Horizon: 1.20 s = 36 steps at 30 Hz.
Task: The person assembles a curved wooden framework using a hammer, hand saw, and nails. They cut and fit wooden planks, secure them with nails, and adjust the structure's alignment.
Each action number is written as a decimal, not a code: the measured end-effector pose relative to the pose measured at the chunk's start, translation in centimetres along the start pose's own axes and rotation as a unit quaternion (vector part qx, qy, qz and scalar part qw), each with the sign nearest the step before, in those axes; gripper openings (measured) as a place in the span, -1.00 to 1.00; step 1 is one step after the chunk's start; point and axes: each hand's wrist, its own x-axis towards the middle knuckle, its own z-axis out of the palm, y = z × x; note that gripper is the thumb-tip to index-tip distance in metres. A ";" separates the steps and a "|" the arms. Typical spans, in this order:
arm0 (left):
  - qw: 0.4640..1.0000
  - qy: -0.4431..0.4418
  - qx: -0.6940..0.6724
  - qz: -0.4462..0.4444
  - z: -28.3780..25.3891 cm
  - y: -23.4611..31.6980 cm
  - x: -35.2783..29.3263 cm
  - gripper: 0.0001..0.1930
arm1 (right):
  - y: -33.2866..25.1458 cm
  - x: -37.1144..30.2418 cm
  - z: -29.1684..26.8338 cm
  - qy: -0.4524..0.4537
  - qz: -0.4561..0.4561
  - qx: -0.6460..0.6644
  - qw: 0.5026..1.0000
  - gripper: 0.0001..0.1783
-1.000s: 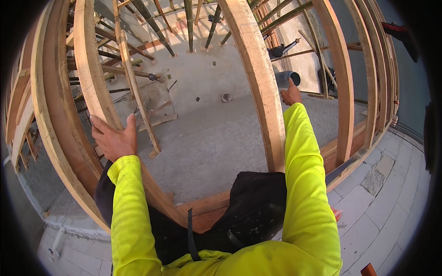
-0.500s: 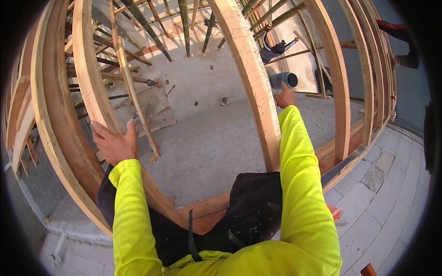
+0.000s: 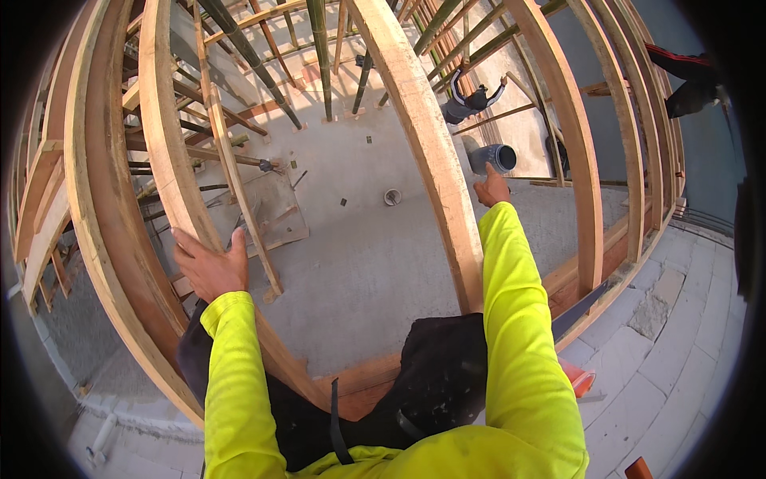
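My left hand point(image 3: 212, 263) lies on the left timber beam point(image 3: 169, 152), thumb spread to one side and fingers over the other. Its fingers are apart rather than clenched. My right hand point(image 3: 493, 188) is beside the right timber beam point(image 3: 423, 132), with its index finger stretched out and the other fingers partly hidden. I see nothing held in it, and cannot tell whether it touches the beam. Just beyond its fingertip in the picture, a dark blue barrel point(image 3: 483, 158) stands on the floor far below.
More upright-looking timber ribs point(image 3: 562, 136) stand to the right, and a curved plank frame point(image 3: 100, 152) to the left. Green bamboo poles point(image 3: 319, 60) prop things below. A bucket point(image 3: 392, 197) stands on the concrete floor. One person point(image 3: 471, 104) is below; another's leg point(image 3: 690, 80) shows at right.
The view has tilted slightly, so beams, floor and hands sit a little lower in the picture. Both hands keep their places by the beams.
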 end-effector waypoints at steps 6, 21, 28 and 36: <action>1.000 0.012 -0.011 0.005 0.2 -0.2 -0.1 0.14 | 0.0 -1.1 -2.7 0.035 -0.084 -0.093 0.991 -0.26; 1.000 0.020 -0.008 0.008 0.4 -0.6 -0.1 0.15 | -12.2 -20.7 -8.2 0.048 -0.323 0.140 0.935 -0.29; 1.000 0.007 -0.014 0.002 0.2 -0.2 -0.2 0.14 | -11.8 -19.7 -6.2 0.104 -0.331 0.119 0.930 -0.25; 1.000 0.015 -0.007 0.002 0.2 -0.4 0.0 0.14 | -12.0 -19.3 -5.2 0.121 -0.321 0.147 0.928 -0.26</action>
